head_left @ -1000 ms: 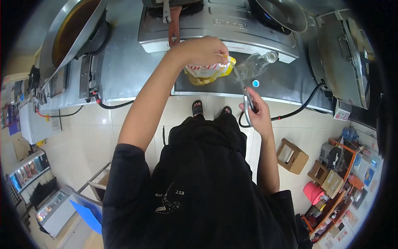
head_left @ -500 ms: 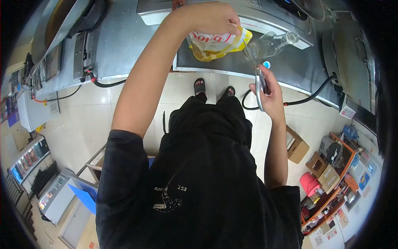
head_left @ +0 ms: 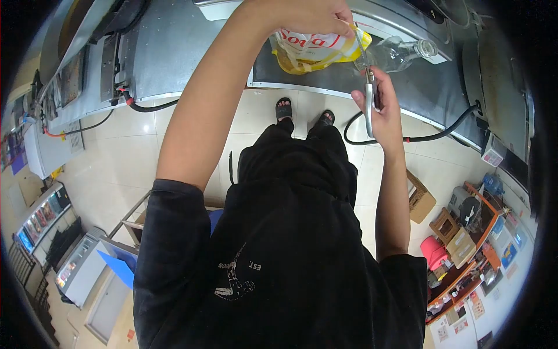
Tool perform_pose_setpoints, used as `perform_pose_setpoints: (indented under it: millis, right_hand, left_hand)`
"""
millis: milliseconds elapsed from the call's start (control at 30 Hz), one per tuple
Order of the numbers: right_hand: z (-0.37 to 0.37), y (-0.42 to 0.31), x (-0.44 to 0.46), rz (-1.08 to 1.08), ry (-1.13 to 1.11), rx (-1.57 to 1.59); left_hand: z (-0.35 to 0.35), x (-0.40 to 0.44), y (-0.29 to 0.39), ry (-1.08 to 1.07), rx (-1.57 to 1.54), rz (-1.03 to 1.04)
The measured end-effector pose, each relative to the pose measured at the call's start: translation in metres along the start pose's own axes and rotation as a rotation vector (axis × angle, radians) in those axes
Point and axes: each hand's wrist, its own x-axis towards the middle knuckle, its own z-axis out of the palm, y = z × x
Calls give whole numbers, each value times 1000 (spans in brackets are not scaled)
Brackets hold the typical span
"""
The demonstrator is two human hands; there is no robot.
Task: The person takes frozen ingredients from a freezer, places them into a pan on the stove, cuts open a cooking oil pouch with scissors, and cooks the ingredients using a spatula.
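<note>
Two bare hands work near the clear glass bottle on the counter. Left of the bottle is the white-and-yellow plastic pouch with red lettering, its yellow corner just beside the glass; whether its base bears on the counter I cannot tell. The left hand has a closed pinch on the pouch's upper edge, on the side toward the bottle. The right hand, nearer the wearer than the bottle is, wraps the metal scissors, their handles drawn close together. Their blades reach up to the yellow corner; whether they bite the film is too small to tell.

The pouch looks full and slack below, so I would expect a soft, shifting weight that sags from a pinch and surges if squeezed. Its film is probably slick. The flat corner beside the bottle seems the firmest place for fingers, clear of the blades; a palm beneath the bulge would carry the load better. The scissors should be rigid and best held by their handles; the bottle looks hard and breakable.
</note>
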Motion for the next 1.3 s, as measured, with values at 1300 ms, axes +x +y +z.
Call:
perform_pose_setpoints:
  millis: [1300]
  right_hand:
    - [8, -3, 20, 11, 13, 53]
  left_hand:
    - [-2, -3, 8, -24, -59, -119]
